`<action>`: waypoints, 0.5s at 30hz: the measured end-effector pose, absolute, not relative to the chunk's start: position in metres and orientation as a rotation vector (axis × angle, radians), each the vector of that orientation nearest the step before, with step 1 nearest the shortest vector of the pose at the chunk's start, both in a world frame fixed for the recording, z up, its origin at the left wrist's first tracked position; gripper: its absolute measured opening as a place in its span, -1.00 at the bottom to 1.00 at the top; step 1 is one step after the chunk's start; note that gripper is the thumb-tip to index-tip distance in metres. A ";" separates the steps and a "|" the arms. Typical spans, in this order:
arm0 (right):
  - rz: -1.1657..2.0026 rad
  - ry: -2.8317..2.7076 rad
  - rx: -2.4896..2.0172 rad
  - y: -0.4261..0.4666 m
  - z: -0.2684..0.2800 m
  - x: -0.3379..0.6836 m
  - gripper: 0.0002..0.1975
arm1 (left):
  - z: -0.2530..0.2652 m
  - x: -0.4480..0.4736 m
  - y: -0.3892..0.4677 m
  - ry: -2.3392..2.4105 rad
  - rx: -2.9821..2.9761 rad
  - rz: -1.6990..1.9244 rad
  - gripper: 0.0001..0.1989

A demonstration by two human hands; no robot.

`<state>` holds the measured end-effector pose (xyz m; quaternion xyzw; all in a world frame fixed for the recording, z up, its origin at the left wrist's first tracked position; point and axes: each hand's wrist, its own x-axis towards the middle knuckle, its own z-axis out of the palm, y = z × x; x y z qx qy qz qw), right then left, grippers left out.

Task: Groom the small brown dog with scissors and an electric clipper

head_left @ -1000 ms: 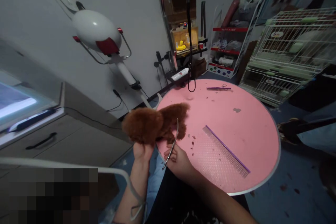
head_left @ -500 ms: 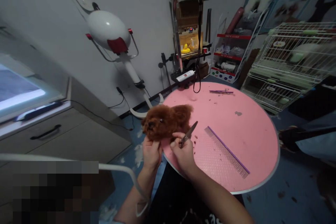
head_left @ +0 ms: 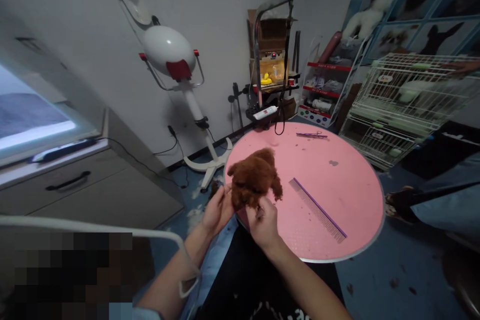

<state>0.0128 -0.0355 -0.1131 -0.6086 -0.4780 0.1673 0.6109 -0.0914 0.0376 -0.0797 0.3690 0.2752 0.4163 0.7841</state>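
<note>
A small dog with curly reddish-brown fur stands at the near left edge of the round pink grooming table, its head low and toward me. Cupped against one side of its head is my left hand, fingertips in the fur. My right hand is closed by the other side of the muzzle, around scissors of which only a little dark metal shows; the blades are hidden. To the right of the dog lies a purple-backed metal comb.
Another pair of scissors lies at the table's far side. A grooming arm with a hanging black loop rises behind. A white stand dryer is at the left, wire cages at the right. A person's leg shows there.
The dog's head has turned down and toward me, and its body has swung round. My left hand has shifted from under the chin to the head's side. The scissor blades have gone from sight.
</note>
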 end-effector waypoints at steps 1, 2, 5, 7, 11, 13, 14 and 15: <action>0.337 -1.125 -1.417 -0.038 -0.117 0.013 -0.72 | -0.072 -0.095 0.038 0.553 0.801 0.821 -0.46; 0.287 -1.150 -1.429 -0.039 -0.120 0.013 -0.71 | -0.065 -0.097 0.038 0.536 0.830 0.763 -0.42; 0.160 -1.242 -1.458 -0.043 -0.126 0.014 -0.71 | -0.053 -0.098 0.035 0.571 0.985 0.712 -0.35; 0.105 -1.312 -1.460 -0.046 -0.128 0.014 -0.75 | -0.051 -0.094 0.033 0.631 1.056 0.701 -0.38; -0.006 -1.437 -1.433 -0.048 -0.135 0.013 -0.79 | -0.052 -0.086 0.029 0.782 1.136 0.661 -0.43; -0.076 -1.487 -1.438 -0.048 -0.139 0.012 -0.77 | -0.054 -0.085 0.028 0.836 1.207 0.650 -0.41; -0.093 -1.509 -1.443 -0.048 -0.141 0.012 -0.76 | -0.055 -0.085 0.028 0.855 1.240 0.651 -0.40; -0.087 -1.525 -1.449 -0.049 -0.142 0.011 -0.75 | -0.057 -0.085 0.029 0.862 1.266 0.655 -0.38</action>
